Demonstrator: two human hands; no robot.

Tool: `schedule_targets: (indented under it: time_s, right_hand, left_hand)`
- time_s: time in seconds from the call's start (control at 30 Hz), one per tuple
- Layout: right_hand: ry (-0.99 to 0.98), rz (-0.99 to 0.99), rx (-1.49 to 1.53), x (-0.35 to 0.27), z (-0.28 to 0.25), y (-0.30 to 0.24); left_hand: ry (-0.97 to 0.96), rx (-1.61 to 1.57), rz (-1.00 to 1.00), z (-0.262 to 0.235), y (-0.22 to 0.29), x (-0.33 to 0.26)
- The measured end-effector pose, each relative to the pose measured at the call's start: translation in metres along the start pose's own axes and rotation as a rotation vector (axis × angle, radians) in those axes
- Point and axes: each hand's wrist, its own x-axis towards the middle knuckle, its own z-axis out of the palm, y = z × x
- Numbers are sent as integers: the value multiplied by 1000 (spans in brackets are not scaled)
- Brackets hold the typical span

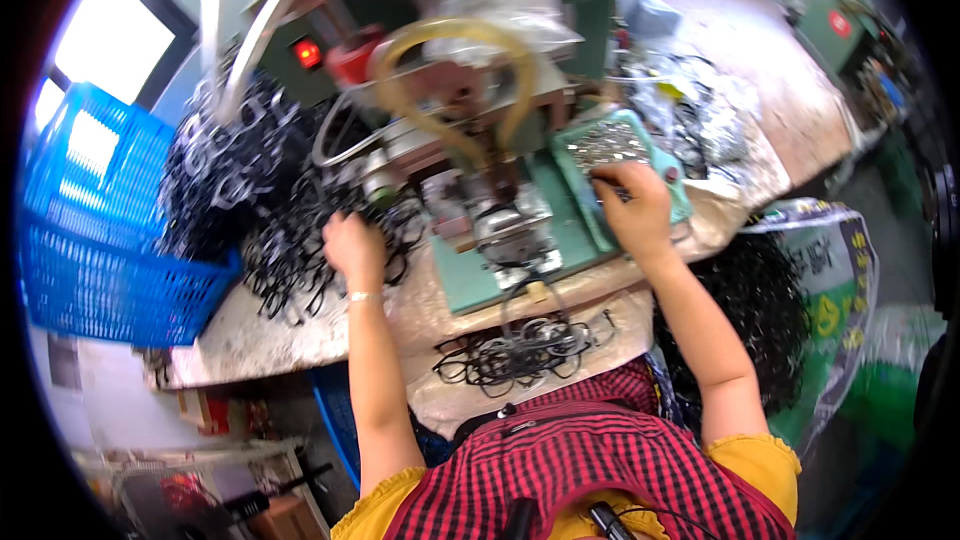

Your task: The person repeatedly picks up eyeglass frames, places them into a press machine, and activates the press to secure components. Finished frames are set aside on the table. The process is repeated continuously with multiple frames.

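At the bench in front of the press [500, 210], I see my left hand [353, 248] closed in the pile of black frames [290, 240] beside the blue basket [90, 230]; my right hand [632, 208] rests fingers curled together on the small metal parts in the green tray [655, 150].

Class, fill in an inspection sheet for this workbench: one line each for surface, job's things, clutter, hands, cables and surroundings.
Surface: worn pale bench top, crowded.
Job's things: heap of black frame-like parts under the left hand; teal tray of small shiny metal pieces under the right hand; small green press machine between them.
Clutter: more black parts on the lap cloth; crumpled clear plastic bags.
Hands: both bare, grip not clear.
Cables: yellowish hose looped over the machine.
Surroundings: blue plastic crate at left; printed sack of black parts at right.
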Motion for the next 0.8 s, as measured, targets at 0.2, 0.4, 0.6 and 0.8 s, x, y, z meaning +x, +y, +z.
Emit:
schedule_targets:
  time_s: [0.2,0.4,0.6,0.8]
  right_hand:
    - [71,221,120,-25,-27,-19]
    - [-24,16,392,22,1,-74]
    - [4,234,706,18,32,-92]
    - [-143,451,981,24,27,-112]
  left_hand:
    - [109,-208,-45,-13,-10,-21]
    - [166,-432,-35,3,-26,-12]
    - [203,-1448,-321,-24,-24,-33]
    - [337,-1549,-97,-142,21,-40]
